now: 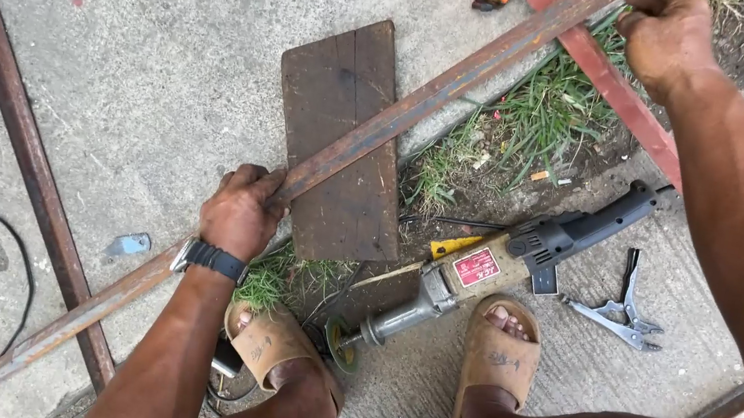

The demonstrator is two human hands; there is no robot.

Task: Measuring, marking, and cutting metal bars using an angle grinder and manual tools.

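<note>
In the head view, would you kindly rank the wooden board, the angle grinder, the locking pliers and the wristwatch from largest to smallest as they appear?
1. Wooden board
2. Angle grinder, longer but slimmer
3. Locking pliers
4. Wristwatch

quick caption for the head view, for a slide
Both hands, left hand and right hand, grip a long rusty steel bar over a wooden board, angle grinder lying between sandalled feet.
</note>
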